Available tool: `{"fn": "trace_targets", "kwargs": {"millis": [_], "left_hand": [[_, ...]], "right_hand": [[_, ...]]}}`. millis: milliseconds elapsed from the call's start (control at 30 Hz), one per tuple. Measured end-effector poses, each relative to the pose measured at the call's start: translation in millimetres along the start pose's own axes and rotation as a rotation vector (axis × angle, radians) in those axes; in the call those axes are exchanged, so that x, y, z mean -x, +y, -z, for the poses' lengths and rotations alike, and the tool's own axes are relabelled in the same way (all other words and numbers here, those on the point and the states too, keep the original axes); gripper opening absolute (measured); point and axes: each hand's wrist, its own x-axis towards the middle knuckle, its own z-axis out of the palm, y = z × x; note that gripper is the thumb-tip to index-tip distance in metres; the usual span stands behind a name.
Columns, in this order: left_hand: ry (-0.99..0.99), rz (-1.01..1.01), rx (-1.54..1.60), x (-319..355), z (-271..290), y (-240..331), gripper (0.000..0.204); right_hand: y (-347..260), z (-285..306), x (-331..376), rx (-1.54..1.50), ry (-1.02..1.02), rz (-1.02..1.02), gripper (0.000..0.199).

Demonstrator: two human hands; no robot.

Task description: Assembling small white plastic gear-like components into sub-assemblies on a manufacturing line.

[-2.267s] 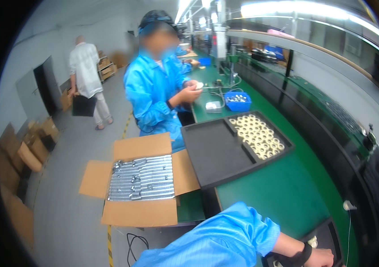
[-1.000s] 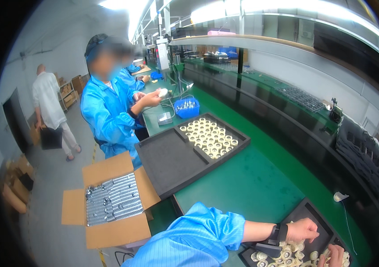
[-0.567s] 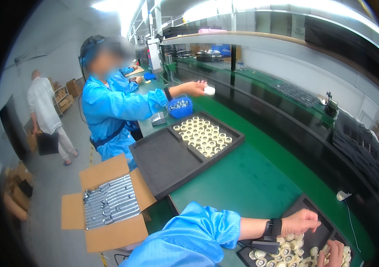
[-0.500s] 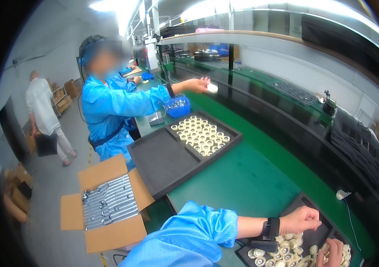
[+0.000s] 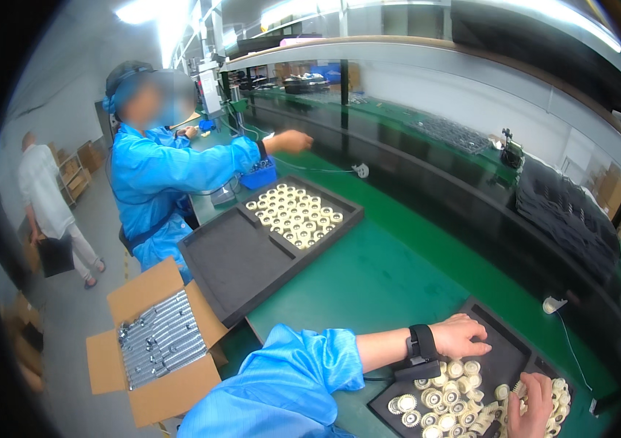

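My left hand (image 5: 464, 336) lies with fingers spread on the near black tray (image 5: 504, 343), just above a heap of small white toothed round parts (image 5: 442, 390). A black band sits on that wrist, and the sleeve is blue. My right hand (image 5: 533, 401) rests on the parts at the tray's lower right, fingers curled over them; I cannot see whether it holds one.
A co-worker in a blue coat (image 5: 157, 175) stretches a hand (image 5: 292, 140) across the green bench. A two-part black tray (image 5: 237, 259) holds white round parts (image 5: 296, 215) on one side. An open cardboard box (image 5: 128, 365) of metal pieces sits on the floor. Another person (image 5: 44, 197) stands far left.
My left hand has gone from a loose fist to spread fingers on the tray. The co-worker's arm has reached farther over the bench, and the white piece no longer shows in that hand.
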Motion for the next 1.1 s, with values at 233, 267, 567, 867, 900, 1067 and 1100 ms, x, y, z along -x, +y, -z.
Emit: {"fn": "trace_targets", "kwargs": {"millis": [233, 267, 567, 867, 900, 1067, 1100], "left_hand": [[-0.043, 0.068, 0.024, 0.2, 5.8, 1.4, 0.044], [-0.030, 0.073, 0.028, -0.7, 3.1, -1.5, 0.042], [-0.042, 0.081, 0.044, -0.3, 5.2, 0.3, 0.038], [-0.022, 0.079, 0.040, -2.4, 0.5, -5.8, 0.035], [-0.023, 0.078, 0.038, -1.9, 1.1, -5.2, 0.035], [-0.033, 0.077, 0.058, -1.7, 2.4, -4.1, 0.034], [-0.031, 0.076, 0.057, -1.8, 2.2, -3.8, 0.034]], "right_hand": [[3.4, -3.9, -1.6, -0.010, -0.009, -0.022, 0.029], [2.3, -2.2, -2.0, -0.007, -0.021, -0.033, 0.029], [6.0, -3.0, -0.3, 0.006, -0.027, 0.004, 0.030], [3.1, -2.1, -1.4, 0.008, -0.043, -0.005, 0.029], [3.1, -2.2, -1.3, 0.013, -0.047, -0.002, 0.029], [4.3, -2.8, -1.7, 0.019, -0.051, 0.009, 0.029], [4.3, -2.4, -1.6, 0.013, -0.057, 0.002, 0.029]]}}
